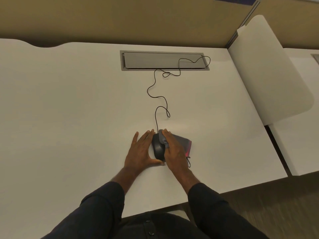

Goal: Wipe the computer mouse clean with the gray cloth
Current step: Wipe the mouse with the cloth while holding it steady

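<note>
A black wired computer mouse [157, 149] lies on the white desk [69, 109] near its front edge. My left hand [140, 151] lies flat beside the mouse's left side, fingers straight, thumb against the mouse's rear. My right hand [174, 150] presses the gray cloth [163, 138] onto the right side and front of the mouse. The cloth spreads out to the right under my hand, showing a red edge [188, 150]. The part of the mouse under the cloth is hidden.
The mouse's black cable [156, 94] winds back across the desk to a gray cable hatch [162, 60] at the rear. A tan partition wall stands behind. A white divider panel [269, 69] borders the desk on the right.
</note>
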